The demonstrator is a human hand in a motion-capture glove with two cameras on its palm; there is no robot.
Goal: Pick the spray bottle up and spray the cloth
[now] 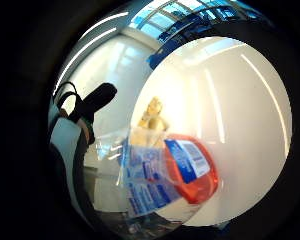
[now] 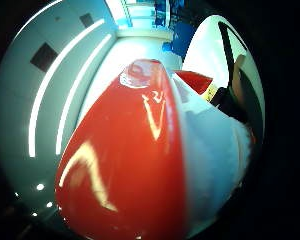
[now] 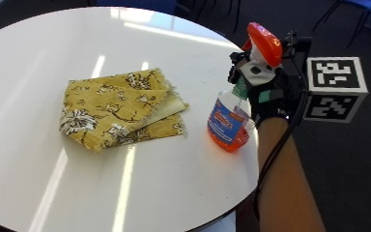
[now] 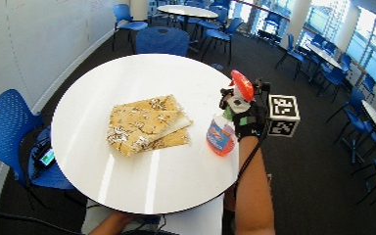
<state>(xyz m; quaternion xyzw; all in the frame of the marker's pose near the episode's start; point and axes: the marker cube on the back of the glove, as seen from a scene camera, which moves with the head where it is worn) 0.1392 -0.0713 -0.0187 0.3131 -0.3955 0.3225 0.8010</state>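
A yellow flowered cloth (image 3: 121, 108) lies folded on the round white counter (image 3: 57, 43), at about nine o'clock from the spray bottle (image 3: 229, 123). The bottle — clear, with orange liquid and an orange top — is near the counter's edge at three o'clock. The gloved right hand (image 3: 270, 99) has its fingers wrapped round the bottle's neck.

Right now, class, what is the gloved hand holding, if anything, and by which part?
The gloved right hand holds the spray bottle by its neck, just below the red-and-white trigger head. The cloth lies apart on the table, untouched.
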